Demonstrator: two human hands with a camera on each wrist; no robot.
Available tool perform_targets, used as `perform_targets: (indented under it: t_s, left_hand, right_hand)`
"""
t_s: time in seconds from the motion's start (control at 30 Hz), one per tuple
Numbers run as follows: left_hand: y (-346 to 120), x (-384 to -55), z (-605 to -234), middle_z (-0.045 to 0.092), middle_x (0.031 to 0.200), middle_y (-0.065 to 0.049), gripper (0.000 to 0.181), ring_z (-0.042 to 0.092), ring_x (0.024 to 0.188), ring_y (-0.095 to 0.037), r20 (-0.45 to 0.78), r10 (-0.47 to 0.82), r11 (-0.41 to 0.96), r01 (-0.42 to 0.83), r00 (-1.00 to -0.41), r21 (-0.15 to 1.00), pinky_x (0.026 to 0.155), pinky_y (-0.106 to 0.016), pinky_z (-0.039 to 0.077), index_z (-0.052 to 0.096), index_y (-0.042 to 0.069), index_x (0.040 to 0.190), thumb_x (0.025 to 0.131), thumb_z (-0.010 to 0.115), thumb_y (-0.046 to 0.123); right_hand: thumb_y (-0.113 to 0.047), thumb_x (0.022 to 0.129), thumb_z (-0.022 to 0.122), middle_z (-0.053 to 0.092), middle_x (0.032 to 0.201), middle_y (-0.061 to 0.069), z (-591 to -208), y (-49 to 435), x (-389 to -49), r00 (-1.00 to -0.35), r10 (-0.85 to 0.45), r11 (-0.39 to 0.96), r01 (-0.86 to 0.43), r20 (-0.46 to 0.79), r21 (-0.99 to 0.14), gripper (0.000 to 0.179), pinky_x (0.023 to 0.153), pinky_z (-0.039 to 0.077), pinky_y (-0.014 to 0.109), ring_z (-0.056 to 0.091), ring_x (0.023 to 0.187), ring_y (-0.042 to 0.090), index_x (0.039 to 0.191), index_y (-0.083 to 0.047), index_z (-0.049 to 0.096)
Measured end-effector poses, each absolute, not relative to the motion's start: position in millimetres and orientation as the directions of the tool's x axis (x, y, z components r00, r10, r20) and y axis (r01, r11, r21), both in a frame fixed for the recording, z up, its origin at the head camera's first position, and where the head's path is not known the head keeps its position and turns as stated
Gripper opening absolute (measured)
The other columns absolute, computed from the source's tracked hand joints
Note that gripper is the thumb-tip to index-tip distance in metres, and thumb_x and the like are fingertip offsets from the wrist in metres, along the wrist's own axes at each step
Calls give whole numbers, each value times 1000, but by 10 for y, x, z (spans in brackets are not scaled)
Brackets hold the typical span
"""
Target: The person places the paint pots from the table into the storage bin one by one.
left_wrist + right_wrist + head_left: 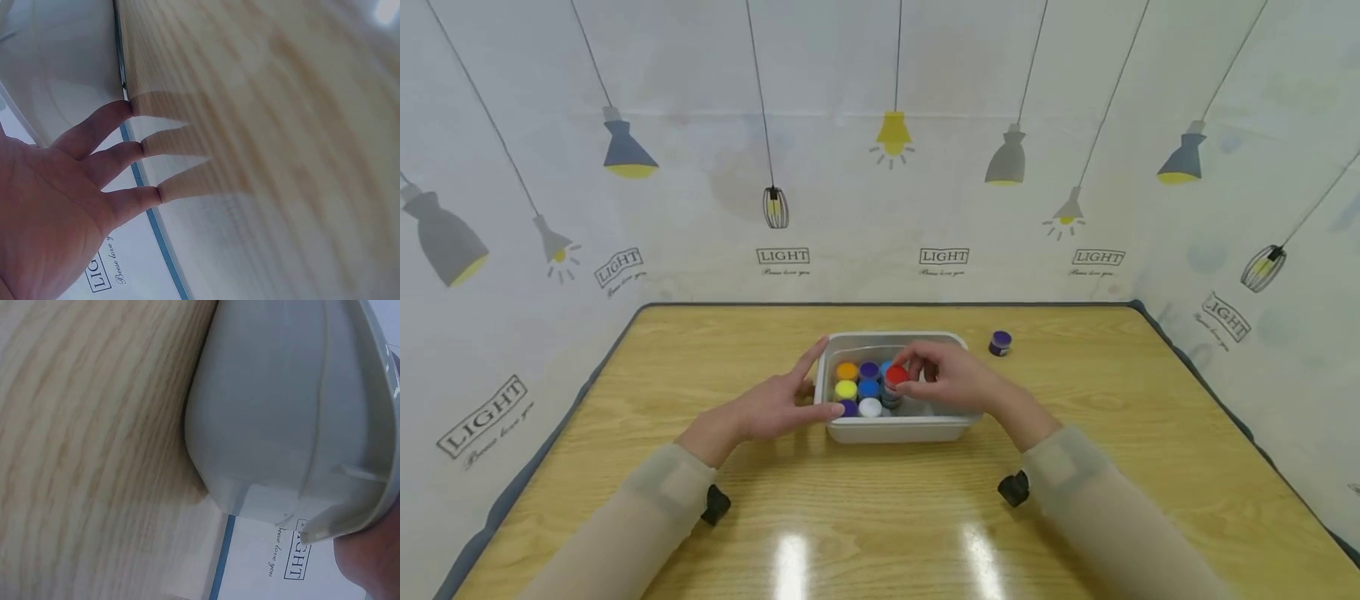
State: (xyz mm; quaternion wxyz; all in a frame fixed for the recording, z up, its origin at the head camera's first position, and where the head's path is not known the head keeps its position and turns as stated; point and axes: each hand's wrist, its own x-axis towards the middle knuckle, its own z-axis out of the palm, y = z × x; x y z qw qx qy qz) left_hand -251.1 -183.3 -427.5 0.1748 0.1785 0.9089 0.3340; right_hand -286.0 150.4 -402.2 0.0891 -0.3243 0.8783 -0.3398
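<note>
A pale grey plastic tub (895,431) stands on the table, holding several small jars with coloured lids. Over its middle, my right hand (951,375) pinches a red-lidded jar (896,377) between thumb and fingers. Beside the tub's left wall is my left hand (775,404); its index finger reaches the far-left corner and its thumb lies by the front-left rim, over a purple-lidded jar (847,409). In the left wrist view, the other left fingers (119,159) spread out with their tips on the tabletop. The right wrist view shows mostly the tub's outside wall (262,406).
Another purple-lidded jar (1000,342) stands on the wooden table (880,517), behind and right of the tub. Orange (847,371), yellow (846,389), blue (868,389) and white (870,407) lids fill the tub's left half. A lamp-printed curtain (850,167) encloses the table's back and sides.
</note>
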Motion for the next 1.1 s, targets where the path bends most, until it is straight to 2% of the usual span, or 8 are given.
perform_targets:
  t_s: [0.27,0.53,0.77,0.93,1.1]
  left_hand:
    - [-1851,-2524,-4287,51,169,-19,112,48,155,-50,-206,420,729,194,-884,656,127,-74,33,-13,54,172,95,64,82]
    - [-1834,-2519,-4299,51,169,-18,112,48,155,-50,-199,432,720,203,-880,663,127,-74,32,-13,54,172,95,64,81]
    - [-1820,-2525,-4297,52,168,-21,112,48,154,-52,-188,440,720,220,-878,659,126,-75,33,-13,49,173,97,62,80]
    - [-1816,-2526,-4294,51,168,-21,113,48,155,-52,-195,435,721,211,-879,660,126,-75,33,-13,50,173,96,63,81]
    - [-1813,-2530,-4300,48,170,-21,112,44,156,-53,-204,433,721,202,-878,663,127,-76,31,-14,53,172,95,62,82]
  right_hand:
    - [-46,100,80,71,99,-10,-4037,1458,-2834,-771,-636,629,-508,-14,-589,30,79,56,32,64,88,14,125,-30,74]
    - [-42,100,82,73,99,-11,-4043,1485,-2822,-755,-653,636,-507,-56,-581,25,79,57,34,66,88,14,122,-33,76]
    - [-40,101,80,73,98,-14,-4009,1469,-2812,-733,-675,657,-547,-81,-518,24,84,58,34,66,90,12,124,-35,77]
    - [-36,103,78,73,98,-15,-4002,1448,-2815,-735,-666,691,-545,-127,-475,22,86,58,34,66,90,9,126,-35,77]
    - [-31,104,79,74,96,-15,-4015,1437,-2818,-743,-651,705,-519,-152,-483,20,82,58,33,68,86,8,124,-34,79]
